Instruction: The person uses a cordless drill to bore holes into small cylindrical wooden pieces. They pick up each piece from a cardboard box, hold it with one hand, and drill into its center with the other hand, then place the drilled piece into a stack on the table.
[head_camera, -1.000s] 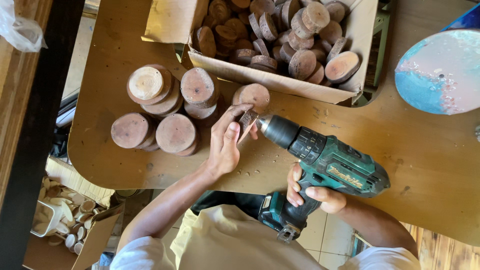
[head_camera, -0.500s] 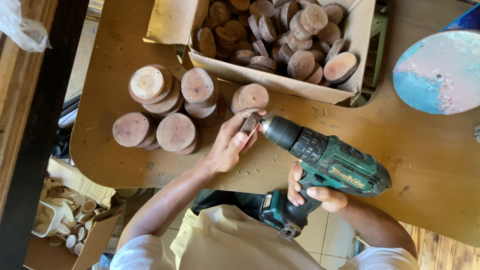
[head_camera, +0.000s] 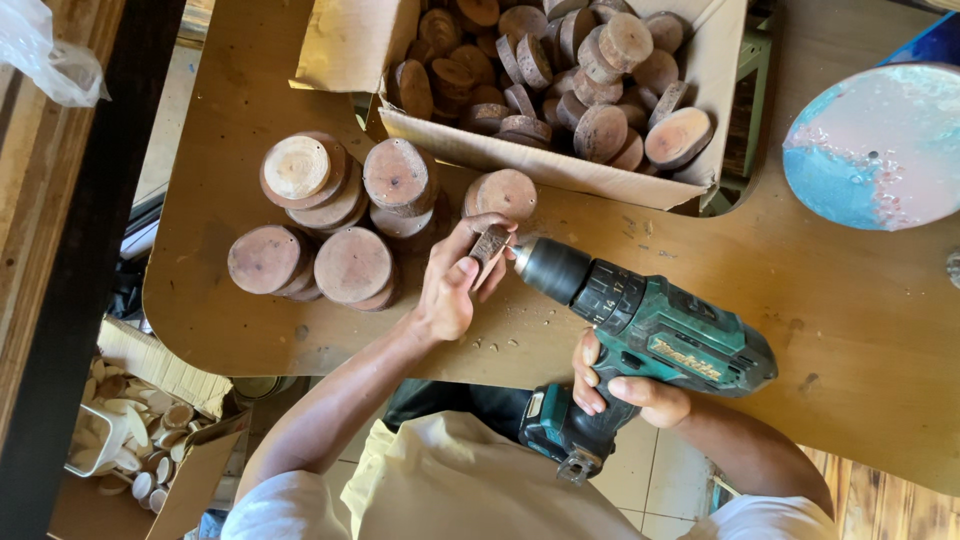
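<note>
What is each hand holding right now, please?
Left hand: closed on a small wood slice, held on edge against the drill's tip.
Right hand: closed around the grip of the green cordless drill.

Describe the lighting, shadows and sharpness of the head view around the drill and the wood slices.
Head view: daylight is even on the table, with no harsh glare; soft shadows fall beneath the stacked wood slices and under the drill. The left hand, the small wood piece it holds and the right hand are sharp. Table edges bow slightly from wide-lens distortion.
</note>
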